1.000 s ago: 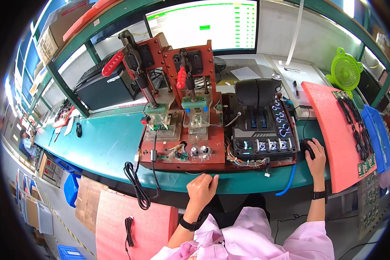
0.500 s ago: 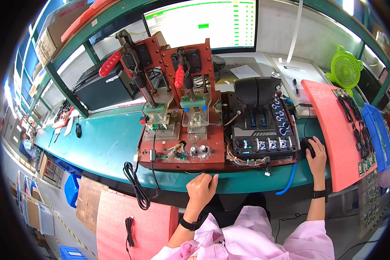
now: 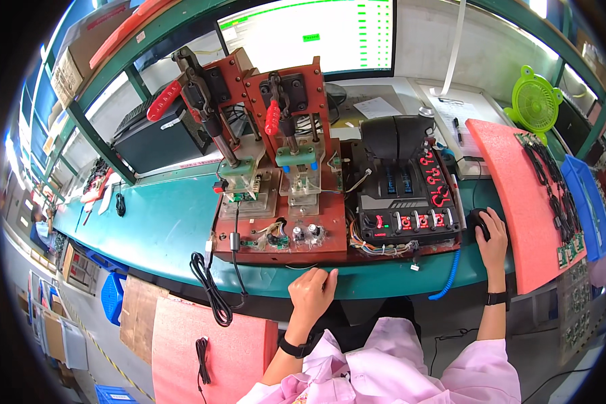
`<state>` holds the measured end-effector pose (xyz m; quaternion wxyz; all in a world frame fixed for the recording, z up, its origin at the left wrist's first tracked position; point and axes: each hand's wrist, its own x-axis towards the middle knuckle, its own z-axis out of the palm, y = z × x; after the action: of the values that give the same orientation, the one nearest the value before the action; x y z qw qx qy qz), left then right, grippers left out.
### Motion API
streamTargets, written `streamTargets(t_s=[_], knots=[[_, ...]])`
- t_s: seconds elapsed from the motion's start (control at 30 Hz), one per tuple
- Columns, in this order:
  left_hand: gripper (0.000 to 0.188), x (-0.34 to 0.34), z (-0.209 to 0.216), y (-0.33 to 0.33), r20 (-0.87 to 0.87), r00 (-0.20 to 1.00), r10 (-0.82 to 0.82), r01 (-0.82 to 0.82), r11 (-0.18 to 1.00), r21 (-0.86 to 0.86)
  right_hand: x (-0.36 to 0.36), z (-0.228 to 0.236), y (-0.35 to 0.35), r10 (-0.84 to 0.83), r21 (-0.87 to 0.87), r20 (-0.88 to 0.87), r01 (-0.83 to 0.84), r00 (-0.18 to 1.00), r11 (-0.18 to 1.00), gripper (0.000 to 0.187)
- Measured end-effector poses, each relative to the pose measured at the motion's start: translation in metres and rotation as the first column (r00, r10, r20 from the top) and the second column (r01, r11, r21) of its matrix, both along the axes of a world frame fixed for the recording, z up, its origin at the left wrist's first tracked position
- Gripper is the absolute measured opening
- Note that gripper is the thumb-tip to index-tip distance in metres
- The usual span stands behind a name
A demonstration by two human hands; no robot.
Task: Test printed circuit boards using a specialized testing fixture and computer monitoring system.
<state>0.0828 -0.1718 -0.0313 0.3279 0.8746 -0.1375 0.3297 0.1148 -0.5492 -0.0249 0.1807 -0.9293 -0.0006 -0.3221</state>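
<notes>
My right hand (image 3: 494,241) rests over a black computer mouse (image 3: 479,225) at the right end of the green bench mat, fingers curved round it. My left hand (image 3: 311,291) is a loose fist at the mat's front edge, with nothing visible in it. Ahead of it stands a red test fixture (image 3: 283,250) with two toggle clamps, whose red handles (image 3: 272,117) point up. A circuit board (image 3: 244,196) sits under the left clamp, with a black cable (image 3: 212,296) hanging off the front. Right of the fixture, a black throttle control panel (image 3: 411,202) shows red-lit knobs and switches.
A monitor (image 3: 310,40) stands behind the fixture. On the right, a pink foam sheet (image 3: 501,202) carries cables and boards beside a blue tray (image 3: 584,202) and a green fan (image 3: 536,101). Another foam sheet (image 3: 182,343) with a coiled cable lies lower left. A blue coiled cord (image 3: 448,279) hangs down.
The control panel's knob and switch lights have turned from white-blue to red. The view has shifted slightly; both hands keep their places.
</notes>
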Motion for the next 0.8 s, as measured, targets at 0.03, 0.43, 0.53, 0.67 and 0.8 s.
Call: streamTargets(t_s=[0.03,0.43,0.53,0.67,0.8], knots=[[0.034,0.0,-0.0001,0.0002,-0.002,1.0,0.0,0.0,1.0,-0.001,-0.0001,0.0001,0.0001,0.001,0.003,0.001,-0.001,1.0,1.0,0.035],[0.033,0.0004,-0.0011,0.0013,0.001,1.0,0.007,-0.007,0.998,0.06,0.0007,-0.0006,0.0002,-0.004,-0.018,0.046,0.005,0.999,1.0,0.032],[0.033,0.0002,-0.0011,0.0006,-0.005,1.0,0.006,-0.006,0.999,0.042,0.001,-0.0004,0.0003,-0.012,-0.022,0.046,0.013,0.999,1.0,0.032],[0.034,0.0001,-0.0006,0.0005,-0.013,1.0,0.002,-0.002,1.0,0.023,0.0008,-0.0005,-0.0001,-0.019,-0.028,0.039,0.02,0.999,0.999,0.032],[0.033,0.0001,-0.0001,0.0004,-0.013,1.0,0.01,-0.009,0.999,0.048,0.0008,-0.0006,-0.0003,-0.021,-0.032,0.034,0.022,0.999,0.999,0.031]])
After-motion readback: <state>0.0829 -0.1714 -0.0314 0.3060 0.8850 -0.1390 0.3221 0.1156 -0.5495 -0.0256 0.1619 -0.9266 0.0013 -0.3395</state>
